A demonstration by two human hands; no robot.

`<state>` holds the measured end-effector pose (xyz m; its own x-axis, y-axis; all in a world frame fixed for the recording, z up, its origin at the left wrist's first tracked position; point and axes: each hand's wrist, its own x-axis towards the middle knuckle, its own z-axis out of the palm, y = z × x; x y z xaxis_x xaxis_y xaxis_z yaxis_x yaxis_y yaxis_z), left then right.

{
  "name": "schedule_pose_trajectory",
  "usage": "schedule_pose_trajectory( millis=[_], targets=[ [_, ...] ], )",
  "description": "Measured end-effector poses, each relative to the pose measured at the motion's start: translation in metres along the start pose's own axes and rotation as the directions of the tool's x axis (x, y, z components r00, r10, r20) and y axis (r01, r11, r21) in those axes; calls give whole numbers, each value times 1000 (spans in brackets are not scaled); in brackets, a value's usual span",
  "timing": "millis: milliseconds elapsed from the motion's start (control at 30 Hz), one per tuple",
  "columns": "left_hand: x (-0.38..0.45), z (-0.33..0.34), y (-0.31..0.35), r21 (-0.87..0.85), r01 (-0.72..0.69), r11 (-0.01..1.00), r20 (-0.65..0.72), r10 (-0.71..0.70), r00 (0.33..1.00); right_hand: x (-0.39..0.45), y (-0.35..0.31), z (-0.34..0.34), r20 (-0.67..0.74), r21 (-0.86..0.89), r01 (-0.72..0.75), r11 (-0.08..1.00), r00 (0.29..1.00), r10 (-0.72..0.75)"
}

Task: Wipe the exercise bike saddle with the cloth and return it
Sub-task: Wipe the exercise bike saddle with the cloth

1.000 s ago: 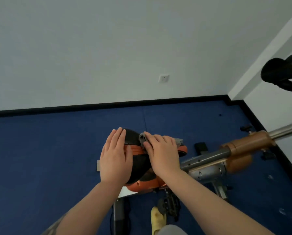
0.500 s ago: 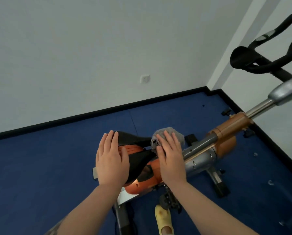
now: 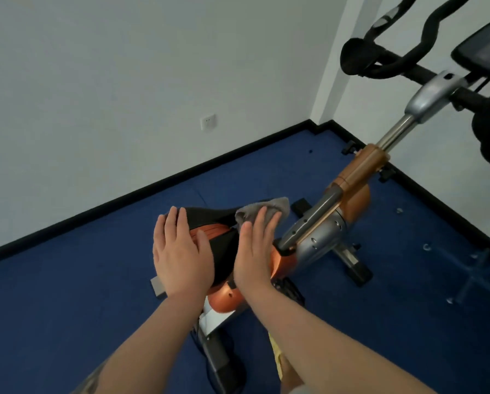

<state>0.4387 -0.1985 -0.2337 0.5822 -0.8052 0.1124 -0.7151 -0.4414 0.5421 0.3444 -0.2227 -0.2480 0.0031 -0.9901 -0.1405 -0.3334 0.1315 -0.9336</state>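
Head view: right hand (image 3: 255,248), fingers flat and together, presses cloth (image 3: 262,211) onto saddle (image 3: 218,220) nose end. Left hand (image 3: 181,251) lies spread on the rear. Saddle's long axis runs left-right; right hand nearer the cloth.

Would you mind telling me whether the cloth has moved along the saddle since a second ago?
Yes: the cloth has slid toward the saddle nose.

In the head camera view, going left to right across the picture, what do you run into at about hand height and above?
Left hand flat on the saddle → right hand pressing the grey cloth → orange seat-post housing → silver stem → black handlebars.
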Motion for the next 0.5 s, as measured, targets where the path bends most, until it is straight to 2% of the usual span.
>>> schedule_pose_trajectory(
  millis=[100,200,267,300,367,433,500],
  targets=[
    [0,0,-2,-3,-2,1000,10,2,1000,18,-11,-8,-26,-22,-68,997,997,68],
    [0,-1,-1,-24,5,1000,14,-4,1000,-4,-6,9,55,-161,-70,985,995,80],
    [0,-2,-2,-22,2,1000,31,-1,1000,-31,3,23,158,-102,-45,994,986,61],
    [-1,-3,-4,-20,-9,1000,50,10,999,-37,11,25,191,-18,-48,999,980,51],
    [-1,-6,-10,-26,-48,999,100,50,994,-27,17,21,227,89,-113,990,970,90],
    [0,-9,-17,-26,-101,995,144,104,984,-12,11,13,210,269,-262,927,955,209],
    [3,-10,-21,-21,-122,992,166,124,978,-14,-1,11,169,279,-274,920,957,234]
  ],
)
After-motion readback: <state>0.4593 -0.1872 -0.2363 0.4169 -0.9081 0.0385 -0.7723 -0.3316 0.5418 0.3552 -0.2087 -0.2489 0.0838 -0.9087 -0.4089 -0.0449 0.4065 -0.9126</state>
